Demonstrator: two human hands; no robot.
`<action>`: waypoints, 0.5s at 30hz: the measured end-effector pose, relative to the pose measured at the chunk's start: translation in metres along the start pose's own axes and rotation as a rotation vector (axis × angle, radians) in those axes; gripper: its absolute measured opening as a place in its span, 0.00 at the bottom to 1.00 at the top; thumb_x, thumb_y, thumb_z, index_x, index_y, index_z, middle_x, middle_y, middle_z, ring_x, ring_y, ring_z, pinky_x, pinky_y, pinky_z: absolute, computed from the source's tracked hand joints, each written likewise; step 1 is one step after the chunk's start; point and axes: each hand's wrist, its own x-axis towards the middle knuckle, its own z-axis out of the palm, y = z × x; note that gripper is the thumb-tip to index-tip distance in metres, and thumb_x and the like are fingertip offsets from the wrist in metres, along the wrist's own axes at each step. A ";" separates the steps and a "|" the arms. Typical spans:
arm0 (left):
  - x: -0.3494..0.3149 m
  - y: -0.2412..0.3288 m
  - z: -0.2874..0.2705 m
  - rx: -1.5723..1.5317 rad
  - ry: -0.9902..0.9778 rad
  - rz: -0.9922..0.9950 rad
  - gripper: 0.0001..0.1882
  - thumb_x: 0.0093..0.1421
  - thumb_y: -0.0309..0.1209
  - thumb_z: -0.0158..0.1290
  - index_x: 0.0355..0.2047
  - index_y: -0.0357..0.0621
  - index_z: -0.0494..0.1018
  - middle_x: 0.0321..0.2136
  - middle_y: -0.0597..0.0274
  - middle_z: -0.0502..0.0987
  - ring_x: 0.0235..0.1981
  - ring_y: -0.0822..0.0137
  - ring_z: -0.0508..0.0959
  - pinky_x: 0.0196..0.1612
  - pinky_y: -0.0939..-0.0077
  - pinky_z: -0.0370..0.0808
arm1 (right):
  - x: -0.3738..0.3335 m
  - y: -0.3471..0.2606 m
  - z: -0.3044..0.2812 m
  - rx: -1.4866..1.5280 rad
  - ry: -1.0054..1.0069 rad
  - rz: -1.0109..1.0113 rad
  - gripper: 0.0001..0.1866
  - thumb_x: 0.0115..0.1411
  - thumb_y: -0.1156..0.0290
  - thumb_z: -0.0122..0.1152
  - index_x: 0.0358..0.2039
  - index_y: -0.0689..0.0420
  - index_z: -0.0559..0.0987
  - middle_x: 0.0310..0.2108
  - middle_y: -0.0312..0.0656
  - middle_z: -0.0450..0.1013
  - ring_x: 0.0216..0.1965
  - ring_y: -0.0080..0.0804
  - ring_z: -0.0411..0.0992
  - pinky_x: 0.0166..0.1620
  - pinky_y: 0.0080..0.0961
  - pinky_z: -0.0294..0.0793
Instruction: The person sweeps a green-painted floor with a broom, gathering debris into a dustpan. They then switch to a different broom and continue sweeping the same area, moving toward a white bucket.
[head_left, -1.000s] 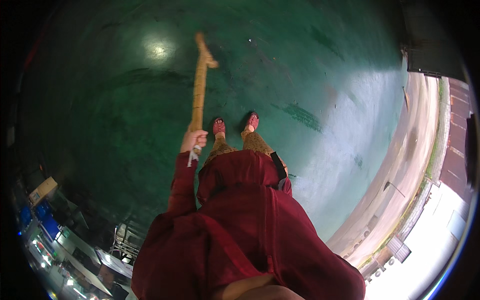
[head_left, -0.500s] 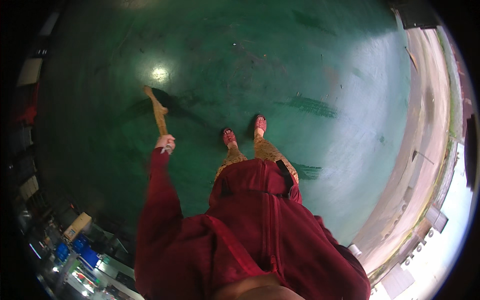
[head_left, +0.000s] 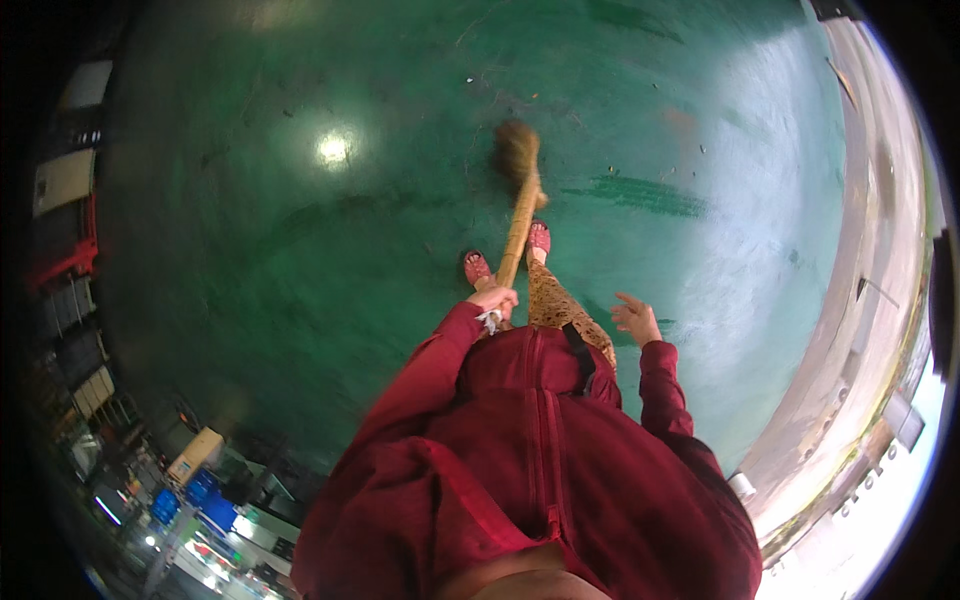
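Observation:
My left hand point(head_left: 494, 298) is closed round the handle of a straw broom point(head_left: 518, 225), held in front of my body. The broom's brown bristle head point(head_left: 517, 148) is smeared by motion over the green floor, just ahead of my feet. Something small and white point(head_left: 489, 320) shows at my left wrist; I cannot make out what it is. Out to the right of my waist hangs my right hand point(head_left: 635, 319), its fingers apart and nothing in them. Small bits of litter point(head_left: 470, 80) lie on the floor beyond the broom.
My feet in red sandals point(head_left: 539, 236) stand on the glossy green floor point(head_left: 300, 250). Dark wet-looking streaks point(head_left: 640, 193) mark it at the right. Blue containers point(head_left: 215, 508) and other equipment crowd the lower left. A pale paved strip point(head_left: 850, 230) runs along the right.
My left hand has swung the broom from the left to the middle, in front of my feet. My right hand has come into view at the right.

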 end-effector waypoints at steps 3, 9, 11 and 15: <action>0.030 0.020 0.022 -0.214 -0.161 0.109 0.13 0.46 0.20 0.46 0.14 0.48 0.54 0.08 0.73 0.56 0.06 0.81 0.57 0.08 0.88 0.53 | 0.004 0.001 -0.010 -0.029 -0.018 0.020 0.19 0.53 0.71 0.46 0.47 0.58 0.67 0.34 0.45 0.71 0.30 0.28 0.70 0.30 0.23 0.71; 0.001 0.045 0.021 -0.556 -0.439 -0.002 0.10 0.51 0.21 0.44 0.19 0.46 0.55 0.09 0.74 0.56 0.07 0.84 0.56 0.07 0.92 0.54 | 0.012 0.050 -0.066 -0.083 0.026 0.234 0.19 0.53 0.72 0.47 0.47 0.53 0.67 0.32 0.42 0.71 0.25 0.28 0.69 0.26 0.26 0.71; -0.050 0.047 0.018 -0.659 -0.386 0.104 0.07 0.53 0.21 0.41 0.21 0.41 0.55 0.12 0.71 0.56 0.08 0.83 0.56 0.07 0.92 0.55 | 0.010 0.069 -0.084 -0.014 0.054 0.308 0.19 0.53 0.73 0.46 0.47 0.52 0.67 0.32 0.41 0.71 0.24 0.29 0.69 0.26 0.28 0.71; -0.122 0.001 -0.029 -0.914 -0.415 0.263 0.06 0.54 0.21 0.41 0.24 0.40 0.55 0.13 0.69 0.56 0.10 0.82 0.58 0.07 0.91 0.57 | 0.019 0.086 -0.113 0.207 0.118 0.377 0.20 0.52 0.74 0.46 0.47 0.50 0.66 0.30 0.42 0.70 0.23 0.34 0.69 0.28 0.34 0.70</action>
